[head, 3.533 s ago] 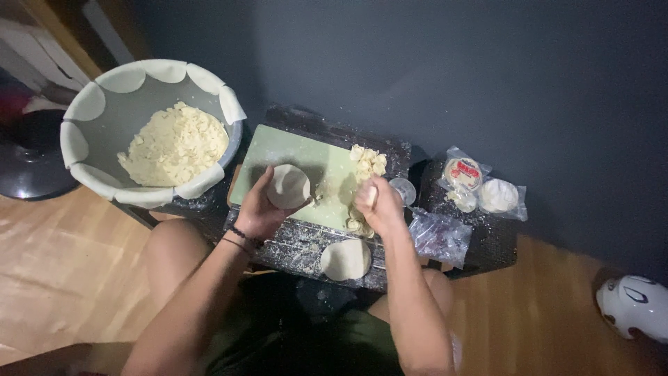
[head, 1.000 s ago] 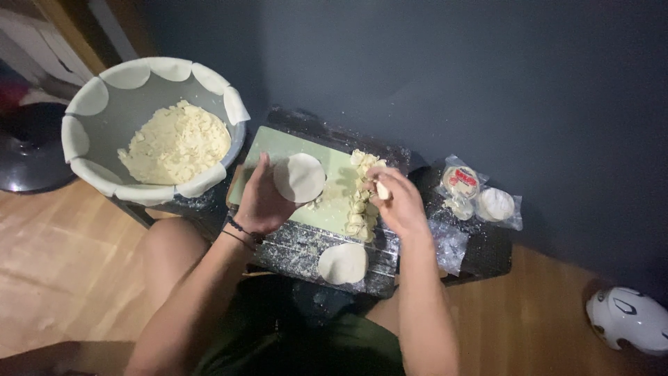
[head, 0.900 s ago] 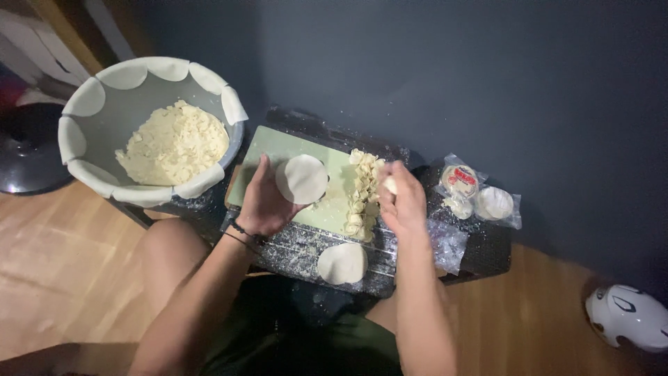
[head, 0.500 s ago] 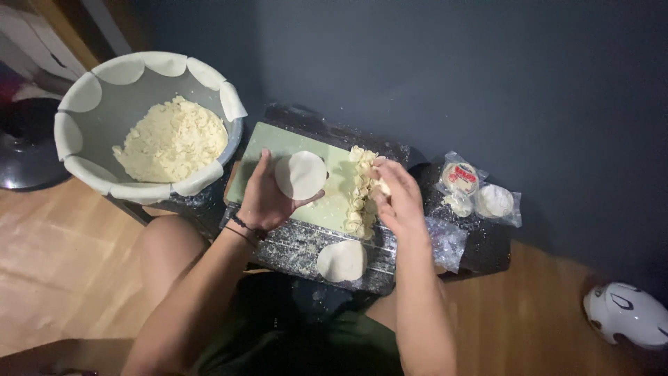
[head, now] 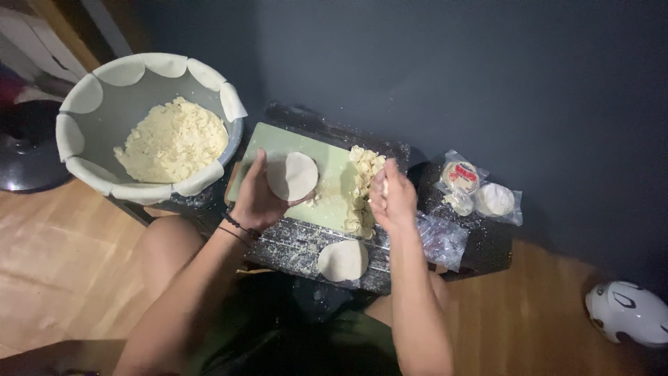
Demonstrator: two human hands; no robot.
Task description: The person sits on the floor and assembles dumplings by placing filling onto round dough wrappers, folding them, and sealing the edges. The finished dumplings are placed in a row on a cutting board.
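Left hand (head: 259, 202): palm up, fingers cupped under one round dough wrapper (head: 292, 175), held flat over the green board (head: 327, 184); no filling shows on it yet.

Right hand (head: 391, 198): raised beside the wrapper, fingers curled loosely; whether it pinches anything cannot be told from this view.

Folded dumplings (head: 363, 189): a short row along the board's right edge, just under the right hand. Judged the finished share, and small.

Spare wrapper stack (head: 342, 260): lies on the floured dark bench (head: 292, 244), near its front edge, between the forearms.

Grey bowl (head: 149, 129): stands left of the board, a heap of pale filling (head: 172, 139) inside, loose wrappers draped all round its rim. Much filling remains, so most of the work looks undone.

Wrapper packets (head: 479, 195): two clear bags at the bench's right end, with crumpled plastic (head: 442, 240) in front of them.

White helmet-like object (head: 626, 313): on the wooden floor, far right, well apart.
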